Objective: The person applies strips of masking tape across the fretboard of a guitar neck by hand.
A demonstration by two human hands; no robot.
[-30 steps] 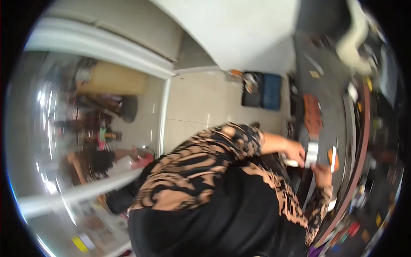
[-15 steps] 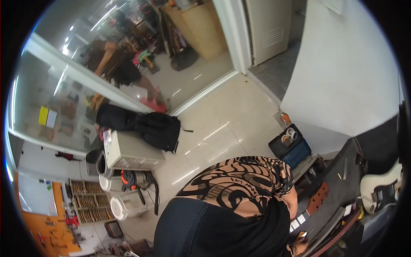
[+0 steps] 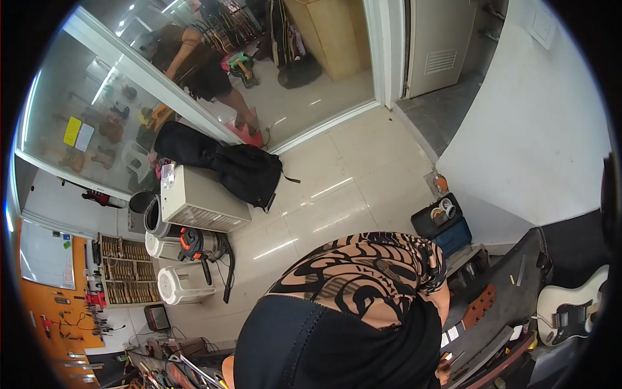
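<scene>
My left hand (image 3: 444,371) shows only in part at the bench edge, past the black cloth on my body. Its fingers look curled by a thin stick-like item (image 3: 457,358), and what they hold is too small to make out. A guitar neck with a reddish-brown headstock (image 3: 479,305) lies on the dark workbench (image 3: 502,285) beyond the hand. Pale blocks (image 3: 451,334) show along the neck near my forearm. My right hand is hidden; a bit of bare skin shows at the lower left of my body.
A white electric guitar (image 3: 570,308) lies at the right. Behind are a blue-black toolbox (image 3: 447,227), a vacuum cleaner (image 3: 204,246), a white stool (image 3: 184,285) and a black bag (image 3: 249,172) on a cabinet. Another person (image 3: 194,71) is beyond the glass.
The view has shifted, bringing more of the cluttered lower-left bench into sight. My left hand now shows less, lying closer to the black cloth.
</scene>
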